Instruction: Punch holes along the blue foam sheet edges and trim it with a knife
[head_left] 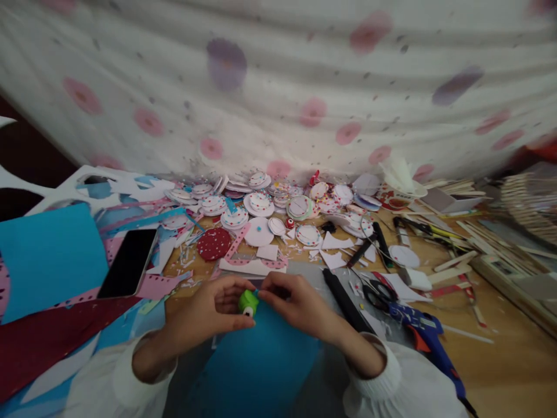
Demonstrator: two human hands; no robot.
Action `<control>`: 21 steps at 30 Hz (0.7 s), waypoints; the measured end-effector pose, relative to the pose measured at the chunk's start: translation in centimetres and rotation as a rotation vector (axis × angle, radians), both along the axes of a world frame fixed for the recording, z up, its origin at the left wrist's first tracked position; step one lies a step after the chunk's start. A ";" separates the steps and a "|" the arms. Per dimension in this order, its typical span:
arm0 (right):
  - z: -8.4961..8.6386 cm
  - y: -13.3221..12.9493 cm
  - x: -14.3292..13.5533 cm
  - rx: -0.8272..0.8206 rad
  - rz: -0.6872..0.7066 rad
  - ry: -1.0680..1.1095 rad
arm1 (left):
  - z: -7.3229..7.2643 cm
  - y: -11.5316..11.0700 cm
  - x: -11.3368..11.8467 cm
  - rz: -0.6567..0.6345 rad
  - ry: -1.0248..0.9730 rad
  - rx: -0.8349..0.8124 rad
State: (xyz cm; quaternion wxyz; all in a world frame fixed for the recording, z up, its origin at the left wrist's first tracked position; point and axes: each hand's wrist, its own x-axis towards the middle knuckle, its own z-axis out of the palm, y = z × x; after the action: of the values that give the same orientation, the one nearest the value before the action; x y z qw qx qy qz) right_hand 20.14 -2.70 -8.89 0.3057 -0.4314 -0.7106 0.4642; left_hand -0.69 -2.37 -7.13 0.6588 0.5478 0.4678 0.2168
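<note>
Left hand (217, 310) curls around the green paper punch (248, 302), gripping it over the blue sheet (261, 360) at the near centre of the surface (500, 371). Right hand (296, 305) pinches the sheet's edge at the punch with closed fingertips. Risk: your fingertips sit close to the punch slot and could get nipped. A skewed sheet would likely yield a partial cut.
</note>
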 end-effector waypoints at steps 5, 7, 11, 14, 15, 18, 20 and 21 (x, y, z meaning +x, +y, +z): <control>-0.5 -0.2 -0.2 0.043 0.005 -0.002 | -0.5 -0.1 -0.5 -0.028 -0.017 0.033; -0.6 -0.3 -0.4 0.051 0.007 -0.009 | -0.6 -0.2 -0.6 -0.029 0.005 0.014; -0.4 -0.3 -0.8 0.081 0.009 -0.084 | -0.3 -0.4 -0.8 -0.004 0.068 -0.001; -0.3 -0.2 -0.9 0.116 0.028 -0.110 | 0.0 -0.5 -0.8 0.000 0.079 0.012; -0.2 -0.1 -0.9 0.121 0.029 -0.104 | 0.1 -0.5 -0.8 0.000 0.079 0.020; -0.1 -0.1 -1.0 0.105 0.030 -0.071 | 0.1 -0.5 -0.8 -0.013 0.064 0.034; 0.1 -0.1 -0.9 0.090 0.038 -0.059 | 0.0 -0.5 -0.8 -0.025 0.047 0.040; 0.2 -0.1 -0.9 0.085 0.033 -0.053 | -0.1 -0.5 -0.8 -0.031 0.041 0.048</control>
State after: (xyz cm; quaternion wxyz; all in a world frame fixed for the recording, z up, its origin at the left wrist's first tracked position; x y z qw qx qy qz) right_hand 19.21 -2.84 -8.71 0.2971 -0.4182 -0.7446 0.4270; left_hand -1.53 -2.88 -7.18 0.6390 0.5751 0.4673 0.2064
